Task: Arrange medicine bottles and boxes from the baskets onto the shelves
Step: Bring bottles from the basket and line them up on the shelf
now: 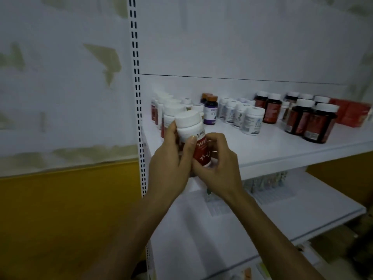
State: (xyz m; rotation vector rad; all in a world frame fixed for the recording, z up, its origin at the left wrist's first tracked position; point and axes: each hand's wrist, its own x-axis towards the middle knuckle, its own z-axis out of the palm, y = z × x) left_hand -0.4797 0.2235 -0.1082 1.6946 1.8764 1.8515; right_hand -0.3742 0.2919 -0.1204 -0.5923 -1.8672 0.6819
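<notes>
I hold one white-capped bottle (189, 128) with a red label in both hands, over the front left corner of the shelf (272, 150). My left hand (169, 162) wraps its body, thumb across the front. My right hand (220, 164) curls round the base, probably to steady it for placing before the matching row of bottles (169, 110).

The white-capped bottle (188, 128) shows only part of its red label, the print too blurred to read, and its base is hidden behind the left grip (171, 161) and right grip (219, 165). The row of white bottles (168, 107) behind it is largely covered. The red boxes (353, 114) are cut by the right edge; the packs (266, 181) under the upper shelf (272, 147) are too dim to tell.
</notes>
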